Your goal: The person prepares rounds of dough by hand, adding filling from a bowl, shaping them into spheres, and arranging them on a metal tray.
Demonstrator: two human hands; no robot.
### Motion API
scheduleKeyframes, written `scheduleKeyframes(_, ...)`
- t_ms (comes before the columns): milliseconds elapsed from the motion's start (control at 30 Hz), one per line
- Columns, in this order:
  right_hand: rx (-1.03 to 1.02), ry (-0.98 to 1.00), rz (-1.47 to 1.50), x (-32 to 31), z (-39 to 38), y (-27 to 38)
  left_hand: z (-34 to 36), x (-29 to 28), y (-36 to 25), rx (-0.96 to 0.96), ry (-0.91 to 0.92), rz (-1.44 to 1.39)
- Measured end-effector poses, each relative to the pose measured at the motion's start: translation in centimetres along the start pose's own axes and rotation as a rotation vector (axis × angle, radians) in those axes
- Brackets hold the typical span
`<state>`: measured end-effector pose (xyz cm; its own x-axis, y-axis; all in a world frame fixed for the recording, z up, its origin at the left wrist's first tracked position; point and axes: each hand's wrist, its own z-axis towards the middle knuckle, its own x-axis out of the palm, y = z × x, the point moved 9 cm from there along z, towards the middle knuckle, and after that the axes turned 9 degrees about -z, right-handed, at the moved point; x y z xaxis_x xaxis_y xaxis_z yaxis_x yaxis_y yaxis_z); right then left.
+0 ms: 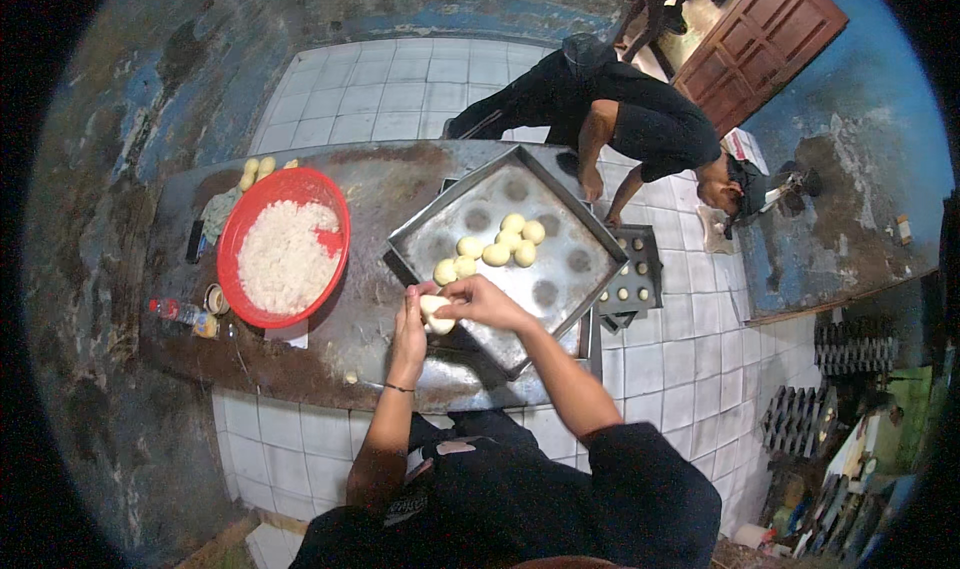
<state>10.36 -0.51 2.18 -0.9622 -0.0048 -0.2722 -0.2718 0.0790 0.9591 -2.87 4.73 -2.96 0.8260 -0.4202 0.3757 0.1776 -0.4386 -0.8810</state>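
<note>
While left hand point(408, 337) and right hand point(486, 303) pinch dough point(437, 316), its long axis slants toward lower right.

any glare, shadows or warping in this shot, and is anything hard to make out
Head view: black corners and bowed edges on the table, from the fisheye lens; head view: a pale sheen on the metal tray and a dark shadow below its near side; head view: the white dough piece looks bright with little surface detail; head view: lower-right clutter is dim and hard to identify.
</note>
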Motion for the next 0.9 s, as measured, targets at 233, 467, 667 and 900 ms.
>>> scheduleKeyframes(233, -0.099, -0.570, 0.124, 1.8, -1.8, 6.7, -0.5, 1.8, -9.3, 0.446, -0.085, -0.065)
scheduleKeyframes(467, 0.039, -0.533, 0.324, 8.3, 7.4, 9.6, 0.3, -7.8, -12.2, 0.124, -0.110, -0.606)
scheduleKeyframes(667, -0.068, 0.085, -0.284, 19.8, 17.1, 18.7, -1.3, -21.6, -12.4, 0.456, 0.147, 0.074)
scheduleKeyframes(900, -0.140, 0.019, -0.627, 28.7, 36.3, 8.2, -2.9, -37.2, -16.8, 0.346, -0.190, 0.448)
